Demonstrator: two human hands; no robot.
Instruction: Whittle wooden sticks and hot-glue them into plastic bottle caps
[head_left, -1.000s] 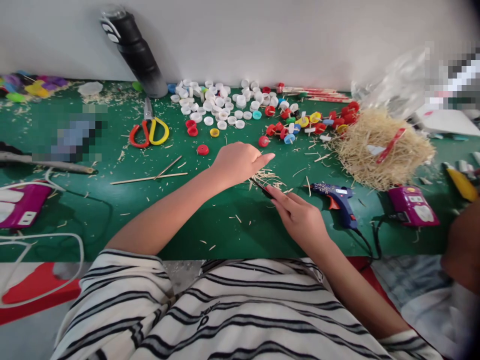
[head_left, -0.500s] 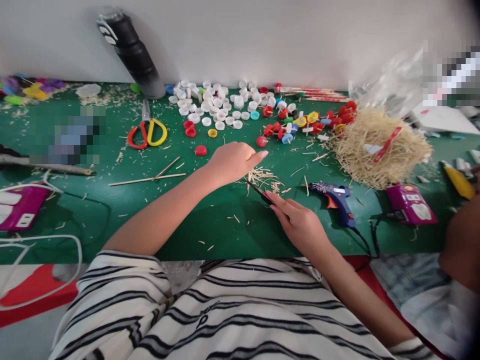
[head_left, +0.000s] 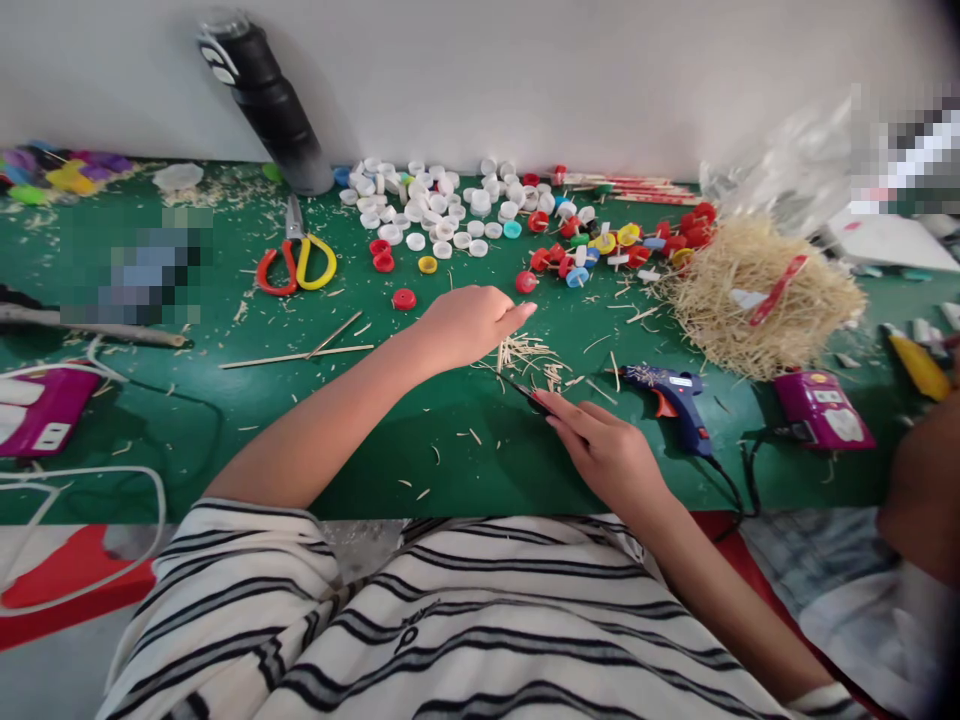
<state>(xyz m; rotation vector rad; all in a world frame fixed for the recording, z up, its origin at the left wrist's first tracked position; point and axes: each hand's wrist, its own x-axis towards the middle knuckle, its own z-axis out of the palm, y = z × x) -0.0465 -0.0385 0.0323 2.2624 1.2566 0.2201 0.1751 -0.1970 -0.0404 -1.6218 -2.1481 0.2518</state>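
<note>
My left hand (head_left: 471, 326) is closed above the green tabletop (head_left: 360, 445), its thumb pointing right. What its fingers hold is hidden under the hand. My right hand (head_left: 604, 450) grips a slim, dark, knife-like tool (head_left: 523, 391), the forefinger stretched along it. The tool's tip points up and left, just below my left hand; whether it touches anything there I cannot tell. Beside that tip lies a small heap of pale wood shavings (head_left: 525, 352). A lone red bottle cap (head_left: 404, 299) sits left of my left hand, and another red cap (head_left: 526, 282) lies beyond it.
White bottle caps (head_left: 435, 215) are piled at the back. Capped sticks (head_left: 577, 250) lie near a big straw-like heap (head_left: 757, 290). A glue gun (head_left: 679, 400) with its cord is right; scissors (head_left: 300, 262), a black bottle (head_left: 274, 110) and thin sticks (head_left: 292, 357) are left. Another person's arm (head_left: 926, 490) shows right.
The tool and my right hand have shifted slightly right and down. More slivers lie on the table near them. My left hand stays almost in place.
</note>
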